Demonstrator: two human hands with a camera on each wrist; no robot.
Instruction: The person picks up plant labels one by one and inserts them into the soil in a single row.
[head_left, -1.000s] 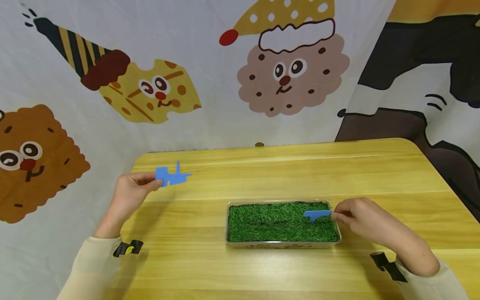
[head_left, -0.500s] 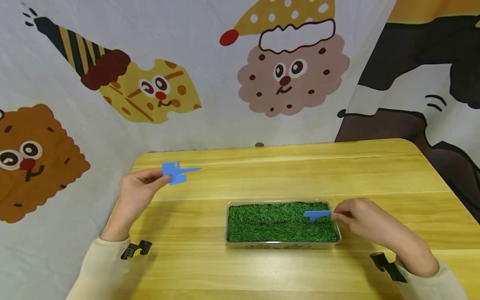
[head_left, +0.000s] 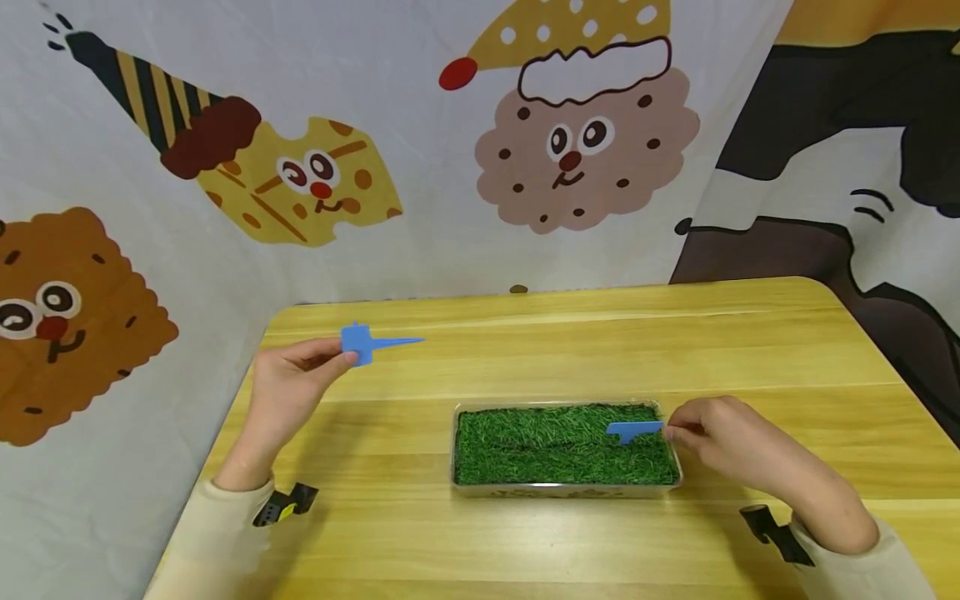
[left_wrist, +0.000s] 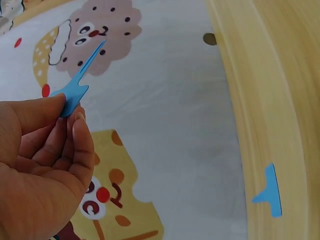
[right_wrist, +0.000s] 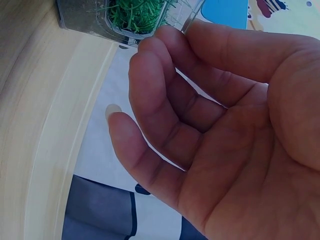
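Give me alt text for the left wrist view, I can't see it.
The left hand pinches a blue pointed tag, its narrow tip aimed toward the picture's upper right. A second blue piece is on the wooden table at lower right; behind hangs a pale cloth printed with a cartoon cookie and cheese.

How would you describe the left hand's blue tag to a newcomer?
On the wooden table stands a grass box; left of it is the left hand. Its fingers pinch the blue tag in midair, unlike the second tag lying on the table or the third tag in the right hand.
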